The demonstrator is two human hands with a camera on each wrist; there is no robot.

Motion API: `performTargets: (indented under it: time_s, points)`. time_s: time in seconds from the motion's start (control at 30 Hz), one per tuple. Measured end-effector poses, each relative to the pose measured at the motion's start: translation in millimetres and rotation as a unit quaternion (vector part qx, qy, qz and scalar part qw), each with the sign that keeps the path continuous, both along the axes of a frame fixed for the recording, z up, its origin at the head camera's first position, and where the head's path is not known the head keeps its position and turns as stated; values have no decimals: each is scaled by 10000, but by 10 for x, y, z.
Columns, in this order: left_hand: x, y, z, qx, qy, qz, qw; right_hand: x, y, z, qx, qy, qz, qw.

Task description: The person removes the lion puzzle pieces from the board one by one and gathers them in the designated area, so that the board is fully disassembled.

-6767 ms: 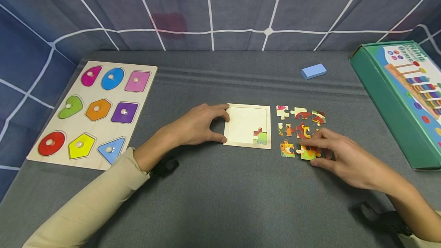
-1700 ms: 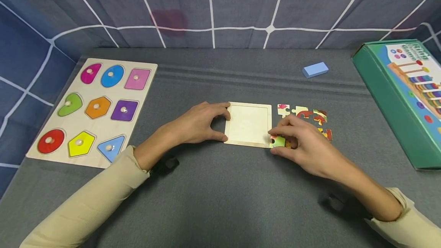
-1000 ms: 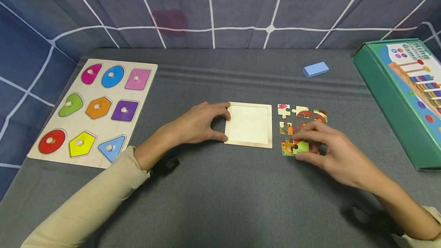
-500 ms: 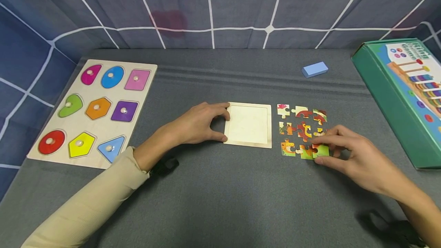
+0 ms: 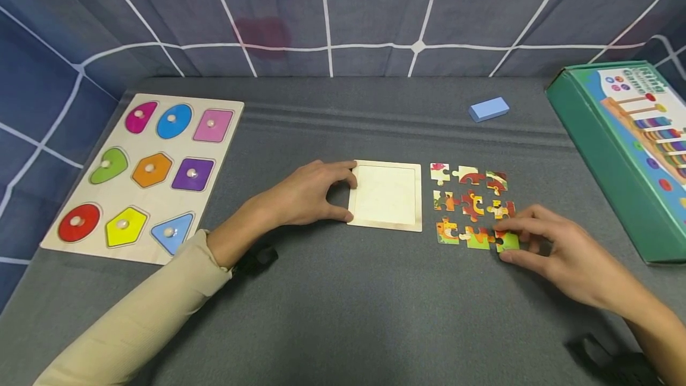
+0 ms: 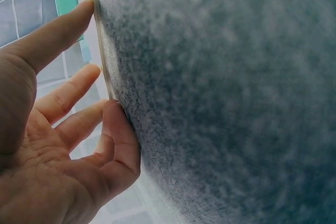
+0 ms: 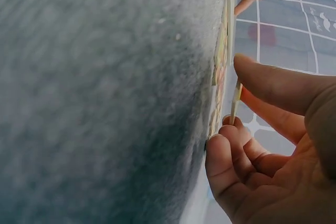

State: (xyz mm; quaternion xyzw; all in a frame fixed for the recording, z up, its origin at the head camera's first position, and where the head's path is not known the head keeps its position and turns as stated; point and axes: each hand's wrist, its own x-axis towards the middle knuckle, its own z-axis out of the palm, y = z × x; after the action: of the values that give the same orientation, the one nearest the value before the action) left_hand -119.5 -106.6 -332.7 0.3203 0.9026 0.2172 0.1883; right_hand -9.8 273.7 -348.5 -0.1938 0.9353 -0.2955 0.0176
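My left hand (image 5: 302,194) rests its fingertips against the left edge of a square wooden puzzle tray (image 5: 384,194), thumb at the near corner and index finger at the far one. The tray's bare base shows. To its right lie several jigsaw pieces (image 5: 473,204) in rows, with red, yellow and green pictures. At the right end of the nearest row, my right hand (image 5: 563,252) pinches a mostly green jigsaw piece (image 5: 508,242) between thumb and fingers. In the right wrist view that piece (image 7: 236,103) is seen edge-on, tilted between the fingers.
A wooden knob puzzle board (image 5: 142,171) with coloured shapes lies at the left. A blue block (image 5: 488,109) sits at the back right, and a large green box (image 5: 600,171) stands at the far right. A gridded cloth (image 5: 370,11) hangs behind.
The green piece, earlier in the tray's lower right corner, is out of it. My right hand has carried it rightward past the nearest row. The left hand stays at the tray.
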Motion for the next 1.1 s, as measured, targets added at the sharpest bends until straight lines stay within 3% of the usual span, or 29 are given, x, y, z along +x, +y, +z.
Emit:
performTargets:
  time_s: [0.53, 1.1]
  points:
    - [6, 2, -4, 0, -28, 36, 10000, -7, 100, -44, 292, -321, -91, 9990]
    - [-1, -1, -8, 38, 29, -6, 10000, -28, 90, -39, 386, -334, -115, 9986]
